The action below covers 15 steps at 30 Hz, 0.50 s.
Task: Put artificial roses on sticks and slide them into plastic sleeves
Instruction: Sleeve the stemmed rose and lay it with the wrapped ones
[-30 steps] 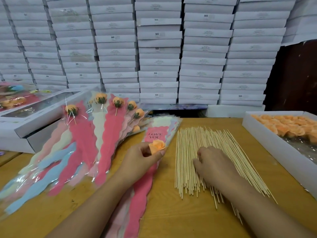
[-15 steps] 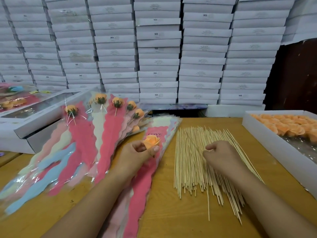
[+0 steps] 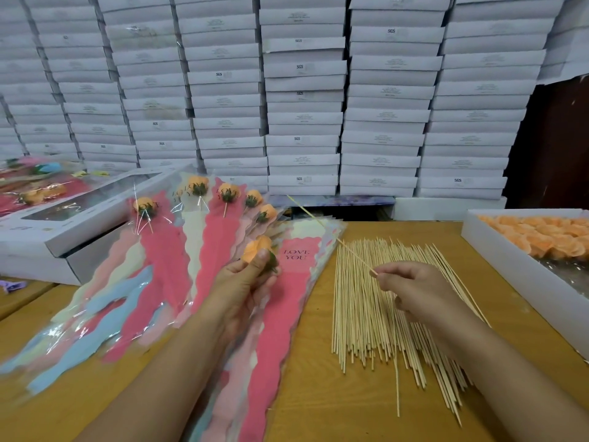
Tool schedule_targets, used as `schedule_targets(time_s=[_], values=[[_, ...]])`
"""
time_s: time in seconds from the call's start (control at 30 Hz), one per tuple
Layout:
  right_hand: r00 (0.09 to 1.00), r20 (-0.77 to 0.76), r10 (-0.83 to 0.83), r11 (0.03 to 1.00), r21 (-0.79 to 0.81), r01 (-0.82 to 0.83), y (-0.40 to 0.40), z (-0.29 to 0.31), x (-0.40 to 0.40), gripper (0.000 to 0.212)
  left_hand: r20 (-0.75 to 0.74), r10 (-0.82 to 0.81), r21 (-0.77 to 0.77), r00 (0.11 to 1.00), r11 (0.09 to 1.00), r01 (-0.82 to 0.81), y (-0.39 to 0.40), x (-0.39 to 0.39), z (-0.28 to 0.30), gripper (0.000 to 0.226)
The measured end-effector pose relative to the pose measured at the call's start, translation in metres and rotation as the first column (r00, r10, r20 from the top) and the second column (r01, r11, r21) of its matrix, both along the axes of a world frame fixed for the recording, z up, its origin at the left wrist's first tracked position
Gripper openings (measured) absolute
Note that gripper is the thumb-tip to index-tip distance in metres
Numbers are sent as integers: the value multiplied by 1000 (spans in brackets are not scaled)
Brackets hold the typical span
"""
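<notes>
My left hand holds an orange artificial rose with a green base, above a stack of empty plastic sleeves printed "LOVE YOU". My right hand pinches one thin wooden stick by its near end; the stick slants up and left over the sleeves. A loose pile of sticks lies on the wooden table under my right hand. To the left, several filled sleeves with roses on sticks are fanned out.
A white box of orange rose heads stands at the right edge of the table. White window boxes sit at the left. A wall of stacked white boxes rises behind the table.
My right hand has lifted a single stick out of the pile and now holds it tilted up and left. My left hand has turned the rose, showing its green base.
</notes>
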State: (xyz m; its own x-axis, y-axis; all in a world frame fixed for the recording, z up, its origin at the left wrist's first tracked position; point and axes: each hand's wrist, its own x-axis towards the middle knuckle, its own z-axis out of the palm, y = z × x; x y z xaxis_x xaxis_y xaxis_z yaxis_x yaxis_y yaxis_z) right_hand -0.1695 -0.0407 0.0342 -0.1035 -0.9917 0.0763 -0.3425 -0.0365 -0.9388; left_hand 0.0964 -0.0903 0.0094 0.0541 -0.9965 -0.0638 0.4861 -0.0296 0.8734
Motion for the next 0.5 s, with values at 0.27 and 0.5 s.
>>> schedule_targets(time_s=[0.27,0.5], values=[[928,-370,39,995,-72,-70,-7,0,-24,36,-185,190,92,964,980,-175,-9,18,3,38],[863,-500,64,995,-39,-96,-14,-5,-33,40,-206,204,88,957,978,-189,-7,14,5,35]])
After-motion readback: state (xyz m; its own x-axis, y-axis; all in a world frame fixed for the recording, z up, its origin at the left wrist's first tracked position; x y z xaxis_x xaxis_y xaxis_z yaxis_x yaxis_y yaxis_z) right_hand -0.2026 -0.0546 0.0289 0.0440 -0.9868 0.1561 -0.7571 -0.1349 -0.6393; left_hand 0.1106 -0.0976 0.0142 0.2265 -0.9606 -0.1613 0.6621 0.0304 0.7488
